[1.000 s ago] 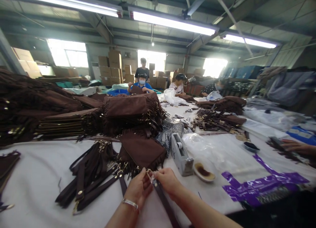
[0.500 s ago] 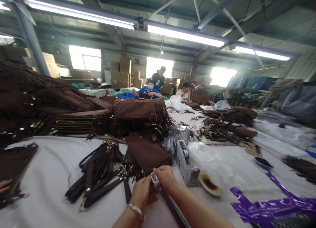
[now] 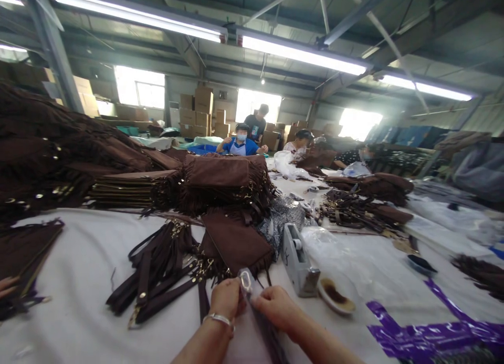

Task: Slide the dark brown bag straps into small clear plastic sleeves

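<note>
A dark brown strap with a pale metal ring at its far end runs between my hands, covered by a clear plastic sleeve. My left hand, with a bracelet at the wrist, is closed on the sleeve's left edge beside the ring. On the other side, my right hand pinches the sleeve a little lower, its fingertips partly hidden. Just beyond lies a brown fringed bag. To the left, a bundle of brown straps with gold clasps rests on the white tablecloth.
A grey tape dispenser and a small stained dish stand to the right, near purple plastic. Stacked brown bags rise behind. Another person's hand touches a bag at the far left. Several people sit or stand across the table.
My right hand has moved down and right, away from the ring end. The plastic over the strap shows more plainly and spreads wider. My left hand stays almost in place.
</note>
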`<action>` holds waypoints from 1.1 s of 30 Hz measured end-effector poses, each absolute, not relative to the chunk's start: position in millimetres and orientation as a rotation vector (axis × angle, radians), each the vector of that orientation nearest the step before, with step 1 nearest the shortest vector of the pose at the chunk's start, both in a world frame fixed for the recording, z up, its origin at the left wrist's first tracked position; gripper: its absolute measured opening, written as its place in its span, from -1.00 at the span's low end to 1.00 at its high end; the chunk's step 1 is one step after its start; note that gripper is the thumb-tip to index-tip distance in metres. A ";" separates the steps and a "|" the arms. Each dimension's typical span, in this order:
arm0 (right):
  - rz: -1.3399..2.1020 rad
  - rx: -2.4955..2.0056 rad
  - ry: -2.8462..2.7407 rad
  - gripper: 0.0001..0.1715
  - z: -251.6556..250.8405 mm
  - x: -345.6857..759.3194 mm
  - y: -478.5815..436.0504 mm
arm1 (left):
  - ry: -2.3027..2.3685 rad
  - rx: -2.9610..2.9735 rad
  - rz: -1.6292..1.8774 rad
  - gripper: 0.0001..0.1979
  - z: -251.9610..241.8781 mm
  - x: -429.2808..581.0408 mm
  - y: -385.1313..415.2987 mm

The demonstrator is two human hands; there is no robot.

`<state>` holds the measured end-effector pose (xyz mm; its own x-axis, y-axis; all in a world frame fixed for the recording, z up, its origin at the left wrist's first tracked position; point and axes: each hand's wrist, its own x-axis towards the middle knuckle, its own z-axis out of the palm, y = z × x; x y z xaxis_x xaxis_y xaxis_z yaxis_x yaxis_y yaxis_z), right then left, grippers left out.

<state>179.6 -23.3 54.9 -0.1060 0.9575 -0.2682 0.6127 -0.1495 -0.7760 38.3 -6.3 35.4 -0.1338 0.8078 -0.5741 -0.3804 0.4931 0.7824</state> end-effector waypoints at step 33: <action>1.285 -1.758 -1.322 -0.73 42.7 140.5 45.2 | 1.063 0.254 0.975 -0.76 56.5 53.1 -28.1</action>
